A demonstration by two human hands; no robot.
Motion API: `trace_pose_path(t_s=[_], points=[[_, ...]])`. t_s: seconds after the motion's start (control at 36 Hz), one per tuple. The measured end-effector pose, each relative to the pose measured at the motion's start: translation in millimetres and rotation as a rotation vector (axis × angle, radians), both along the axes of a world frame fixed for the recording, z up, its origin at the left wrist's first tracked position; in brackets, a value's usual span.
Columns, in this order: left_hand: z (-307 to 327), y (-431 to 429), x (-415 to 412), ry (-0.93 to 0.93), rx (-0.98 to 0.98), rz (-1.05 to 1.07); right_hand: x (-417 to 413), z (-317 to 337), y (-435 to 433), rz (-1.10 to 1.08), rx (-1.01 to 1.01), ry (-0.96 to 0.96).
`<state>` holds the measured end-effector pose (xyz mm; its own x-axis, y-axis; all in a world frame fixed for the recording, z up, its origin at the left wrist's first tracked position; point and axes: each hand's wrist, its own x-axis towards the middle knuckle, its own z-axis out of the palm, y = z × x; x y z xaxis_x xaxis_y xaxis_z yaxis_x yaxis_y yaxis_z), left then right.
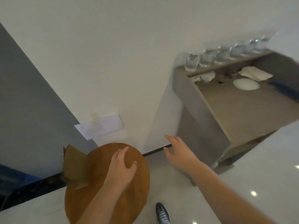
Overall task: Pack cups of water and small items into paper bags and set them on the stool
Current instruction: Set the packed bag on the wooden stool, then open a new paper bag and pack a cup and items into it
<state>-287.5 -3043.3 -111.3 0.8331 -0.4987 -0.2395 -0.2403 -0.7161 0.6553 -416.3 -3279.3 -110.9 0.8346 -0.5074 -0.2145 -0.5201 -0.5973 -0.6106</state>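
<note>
Listing left to right.
- paper bag: brown, standing at the left rim of the seat and partly overhanging it. Top pressed to a flat crest, probably to keep the load in. Contents hidden.
- stool: round wooden seat on pale floor, close to the wall. Judged the drop-off point, with room for more bags.
- wall plate: white, low on the wall behind the seat.
- left hand: palm down over the seat, just right of the bag and apart from it. Fingers straight and slightly parted, thumb out, holding nothing. Contact with the wood likely but not certain; perhaps steadying the seat.
- shoe: dark, patterned, on the floor beside the seat.
- right hand: in the air between seat and counter, fingers spread, empty. Aimed toward the counter, so judged to be reaching for the next load.
- counter: grey-brown recess, well apart from the seat.
- cups of water: clear, in a row on the raised ledge against the wall. Presumably lined up for easy picking, none yet packed.
- white disc: lid or plate, cannot tell.
- folded sheets: pale, stacked at the back.
</note>
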Motion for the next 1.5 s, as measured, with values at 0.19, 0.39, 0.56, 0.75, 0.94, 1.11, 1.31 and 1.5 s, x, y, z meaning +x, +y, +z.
trace_pose_path(t_s=[0.19,0.39,0.56,0.75,0.94,1.11,1.31,1.5], points=[[0,-54,-101,0.041,-0.022,-0.201,-139,10,-18,-0.170,-0.049,0.015],[22,-138,-192,-0.026,-0.036,-0.409,-257,27,-65,-0.347,0.010,-0.028],[-1,-214,-277,-0.007,-0.025,-0.426,-352,21,-128,-0.407,0.051,-0.021],[-24,-291,-387,0.096,-0.021,-0.326,-430,0,-208,-0.352,-0.001,0.082],[-44,-313,-403,0.101,0.000,-0.240,-425,-37,-263,-0.307,0.060,0.164],[-78,-346,-382,0.199,0.009,-0.220,-396,-70,-297,-0.307,0.127,0.199],[-125,-415,-372,0.247,0.033,-0.177,-366,-108,-340,-0.320,0.197,0.262],[-167,-469,-357,0.275,0.051,-0.115,-307,-174,-408,-0.333,0.335,0.295]])
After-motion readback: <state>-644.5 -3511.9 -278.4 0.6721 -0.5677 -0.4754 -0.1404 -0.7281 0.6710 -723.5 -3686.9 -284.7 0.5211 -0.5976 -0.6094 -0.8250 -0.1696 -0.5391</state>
